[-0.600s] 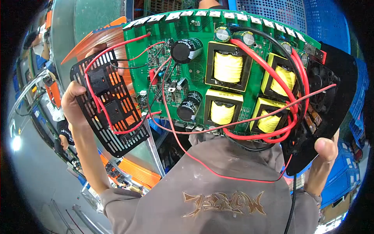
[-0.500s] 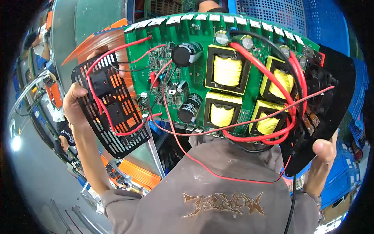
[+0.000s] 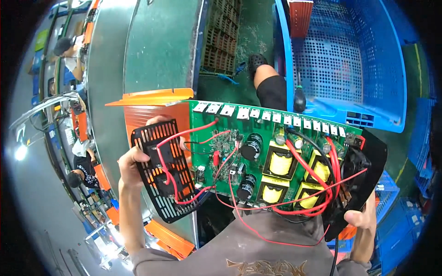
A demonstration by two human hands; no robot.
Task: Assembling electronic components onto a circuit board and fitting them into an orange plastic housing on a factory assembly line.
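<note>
A long green circuit board [image 3: 200, 158] spans the space between my hands, in front of my body. My left hand [image 3: 131, 161] grips a black slotted end plate [image 3: 163, 195] at its outer edge, fingers behind and thumb in front. Red and black wires run from this plate to the board. On the board sit several yellow-wrapped transformers [image 3: 279, 163] and black cylindrical capacitors [image 3: 252, 146]. At the other end, my right hand [image 3: 363, 220] pinches the lower part of a black end panel [image 3: 375, 156] with a fan. Thick red cables [image 3: 313, 209] loop near that panel.
An orange ribbed metal shell [image 3: 156, 115] lies behind the board's left end on a green bench [image 3: 159, 50]. To the right stands a blue perforated crate [image 3: 327, 60] with a dark-handled tool [image 3: 299, 99] at its edge. Two people [image 3: 76, 60] are far left.
The board with both end panels sits lower and appears smaller, its left end shifted right. More of the bench, crate and floor shows. Both hands keep their hold.
</note>
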